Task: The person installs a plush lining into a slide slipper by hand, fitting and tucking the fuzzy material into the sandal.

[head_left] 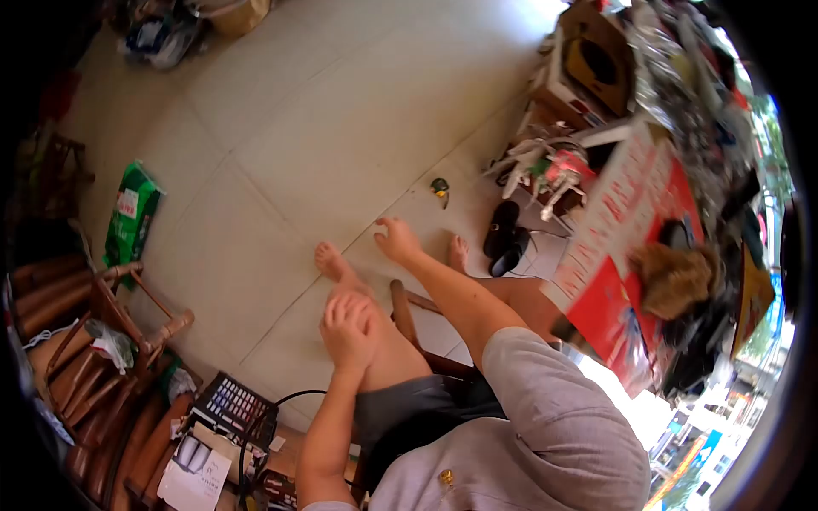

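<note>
My left hand point(348, 330) rests on my bent knee, its fingers spread over the skin and holding nothing. Stretched out in front of me, my right hand point(398, 241) hovers above the tiled floor between my two bare feet. Its fingers are slightly bent and apart, with nothing visible in them. A small dark green and yellow object point(440, 187) lies on the floor beyond that hand, apart from it; its kind is too small to tell. Black shoes point(504, 238) stand to the right of my right foot.
A green packet point(133, 211) lies at the left by wooden chairs point(141, 319). Near my left arm are a dark case with rows of small pieces point(232, 404) and a white box point(194, 477). Cartons point(588, 64) and a red and white box point(626, 264) crowd the right.
</note>
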`<state>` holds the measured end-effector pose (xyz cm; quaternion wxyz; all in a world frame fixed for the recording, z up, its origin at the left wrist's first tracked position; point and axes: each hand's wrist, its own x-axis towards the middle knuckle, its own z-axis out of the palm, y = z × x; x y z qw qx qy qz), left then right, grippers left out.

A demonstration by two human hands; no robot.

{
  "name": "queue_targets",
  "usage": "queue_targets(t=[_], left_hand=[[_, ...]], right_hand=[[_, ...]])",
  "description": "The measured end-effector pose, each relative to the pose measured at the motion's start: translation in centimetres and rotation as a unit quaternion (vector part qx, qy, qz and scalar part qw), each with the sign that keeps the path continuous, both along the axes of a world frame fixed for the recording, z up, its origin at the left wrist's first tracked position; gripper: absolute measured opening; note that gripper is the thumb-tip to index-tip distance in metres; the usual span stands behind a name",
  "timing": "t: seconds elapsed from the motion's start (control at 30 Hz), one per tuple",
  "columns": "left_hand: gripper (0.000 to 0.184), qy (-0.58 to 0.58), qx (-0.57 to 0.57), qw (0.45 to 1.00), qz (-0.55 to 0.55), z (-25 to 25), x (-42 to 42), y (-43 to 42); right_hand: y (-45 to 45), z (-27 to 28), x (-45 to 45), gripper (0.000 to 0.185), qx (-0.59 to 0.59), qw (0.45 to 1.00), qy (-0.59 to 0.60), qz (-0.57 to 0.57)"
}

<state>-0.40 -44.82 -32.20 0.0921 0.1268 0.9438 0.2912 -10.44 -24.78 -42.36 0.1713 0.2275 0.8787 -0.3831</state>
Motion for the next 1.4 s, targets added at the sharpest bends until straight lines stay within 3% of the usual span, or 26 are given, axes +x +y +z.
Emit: queue_targets(t=[0.07,0.13,0.33,0.47,0.73,0.83,0.9,0.97,1.1,1.17,1.3,1.4], left_hand=[[0.031,-0.057,0.036,0.998,0.016,-0.2,-1.4,-1.1],[0.029,-0.096,0.101,0.989,0.043,1.1,-1.0,-2.3],[0.030,-0.185,0.083,0.977,0.070,1.0,-3.1,-5.0],[0.030,-0.213,0.068,0.971,0.083,0.7,-3.6,-5.0],[0.028,-0.188,0.051,0.973,0.125,-0.3,-2.8,-6.0],[0.028,-0.182,0.049,0.974,0.129,-0.2,-2.5,-6.0],[0.027,-0.167,0.052,0.976,0.128,-0.1,-1.9,-6.2],[0.027,-0.132,0.062,0.982,0.122,-0.3,-0.9,-6.4],[0.026,-0.078,0.102,0.985,0.114,-0.6,0.4,-6.8],[0.026,-0.192,0.066,0.972,0.121,1.3,-2.6,-5.5],[0.025,-0.112,0.114,0.984,0.073,0.9,-2.1,-5.1],[0.025,-0.067,0.115,0.989,0.068,-0.1,-1.5,-4.4]], right_hand=[[0.4,-6.6,-0.8,0.043,0.060,0.997,-0.051,-0.015],[2.4,-9.7,-0.5,0.047,0.073,0.994,-0.082,-0.023],[13.5,-20.8,-0.7,0.056,0.215,0.970,-0.098,-0.059],[19.6,-25.7,-0.9,0.074,0.280,0.942,-0.152,-0.108],[25.3,-33.8,-2.3,0.099,0.224,0.959,-0.169,-0.032],[22.5,-33.7,-2.4,0.092,0.208,0.964,-0.149,-0.076],[19.2,-34.0,-1.4,0.076,0.173,0.957,-0.182,-0.142],[14.0,-33.3,0.5,0.064,0.159,0.960,-0.190,-0.129],[5.8,-31.1,3.6,0.062,0.050,0.975,-0.151,-0.153],[2.4,-25.6,0.7,0.063,-0.006,0.977,-0.160,-0.141],[0.0,-18.9,-4.3,0.063,-0.119,0.979,-0.074,-0.147],[-0.7,-11.2,-10.1,0.064,-0.104,0.989,0.039,-0.097]])
